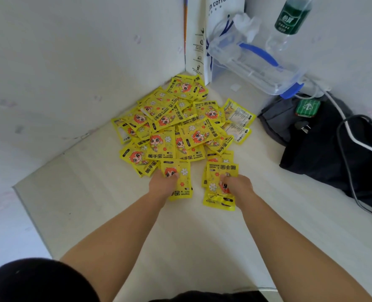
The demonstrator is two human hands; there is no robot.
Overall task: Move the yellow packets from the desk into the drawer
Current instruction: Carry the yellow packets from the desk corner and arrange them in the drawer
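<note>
A heap of several yellow hand-warmer packets (176, 125) with a red-haired cartoon figure lies in the far corner of the pale desk (106, 214). My left hand (162, 185) grips one packet (180, 188) at the heap's near edge, thumb on top. My right hand (237, 186) holds a small stack of packets (220, 186) just right of it, fingers closed over them. No drawer is in view.
A white coffee paper bag (204, 40) stands in the corner behind the heap. A clear plastic box with blue clips (257, 64) and a green-labelled bottle (289, 20) sit at the back right. A black bag (324, 149) with cables lies on the right. White walls bound the desk left and back.
</note>
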